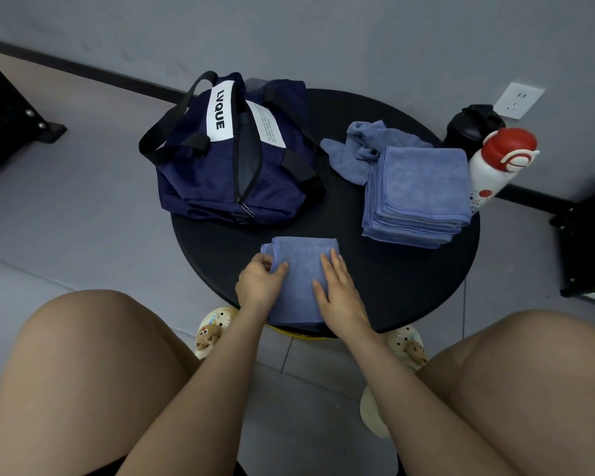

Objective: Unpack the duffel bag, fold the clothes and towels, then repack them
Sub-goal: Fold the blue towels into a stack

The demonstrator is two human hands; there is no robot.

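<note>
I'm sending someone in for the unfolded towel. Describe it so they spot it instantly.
Start at the round black table. Behind the neat stack of folded blue towels, toward the wall, lies the crumpled blue towel. It alone is rumpled, not squared.

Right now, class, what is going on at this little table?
A seated person is folding a blue towel at the near edge of the round black table. The left hand pinches its left edge; the right hand lies flat on it. A stack of folded towels sits to the right, an unfolded one behind it, and the duffel bag stands unzipped.
</note>
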